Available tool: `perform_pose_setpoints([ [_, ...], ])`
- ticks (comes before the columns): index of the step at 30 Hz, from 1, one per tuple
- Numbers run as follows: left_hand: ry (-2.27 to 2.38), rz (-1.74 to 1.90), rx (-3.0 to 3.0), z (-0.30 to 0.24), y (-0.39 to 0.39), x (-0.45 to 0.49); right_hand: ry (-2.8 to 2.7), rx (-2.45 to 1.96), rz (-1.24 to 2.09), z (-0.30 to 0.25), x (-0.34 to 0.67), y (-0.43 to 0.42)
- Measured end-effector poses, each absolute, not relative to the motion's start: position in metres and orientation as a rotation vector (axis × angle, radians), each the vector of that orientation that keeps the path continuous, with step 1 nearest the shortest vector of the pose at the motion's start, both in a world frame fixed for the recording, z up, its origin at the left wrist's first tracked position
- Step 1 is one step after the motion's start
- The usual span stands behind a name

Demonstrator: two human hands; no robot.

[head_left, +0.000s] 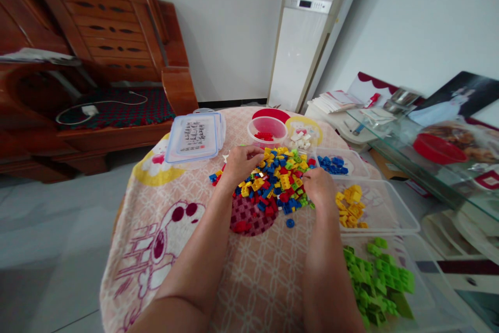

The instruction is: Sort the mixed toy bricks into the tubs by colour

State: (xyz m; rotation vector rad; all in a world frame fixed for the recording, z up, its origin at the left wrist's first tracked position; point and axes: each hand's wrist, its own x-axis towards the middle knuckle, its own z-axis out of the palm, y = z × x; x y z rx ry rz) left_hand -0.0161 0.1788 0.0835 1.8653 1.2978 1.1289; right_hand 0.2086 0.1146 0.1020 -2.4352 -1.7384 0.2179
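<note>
A heap of mixed toy building bricks (283,177), in yellow, blue, red and green, lies on the cloth-covered table. My left hand (240,165) is at the heap's left edge, its fingers bent over the bricks and slightly apart; nothing shows in them. At the right edge, my right hand (322,187) has its fingers curled together, and whatever they hold is hidden. A round blue piece (290,223) lies in front of the heap, and a red piece (241,226) sits farther left.
Clear boxes at the right hold blue bricks (331,164), yellow bricks (351,205) and green bricks (378,281). Behind the heap stands a round tub (267,124) with red bricks, beside white bricks (300,140). A blue-rimmed lid (195,138) lies back left. A glass shelf (429,167) borders the right.
</note>
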Motion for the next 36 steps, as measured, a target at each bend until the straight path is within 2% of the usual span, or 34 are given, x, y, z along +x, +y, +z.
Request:
perform_pose_setpoints([
  [10, 1.3, 1.118, 1.868, 0.084, 0.179, -0.017, -1.711, -2.411, 0.228, 0.098, 0.21, 0.116],
  [19, 1.31, 1.122, 1.891, 0.084, 0.178, -0.016, -1.028, -2.047, -0.167, 0.087, 0.225, 0.124],
  [24, 1.307, 1.119, 1.886, 0.085, 0.178, -0.016, -1.018, -1.937, -0.227, 0.081, 0.225, 0.127],
  [36, 1.313, 1.106, 1.894, 0.084, 0.179, -0.017, -1.279, -2.35, -0.025, 0.093, 0.211, 0.119],
])
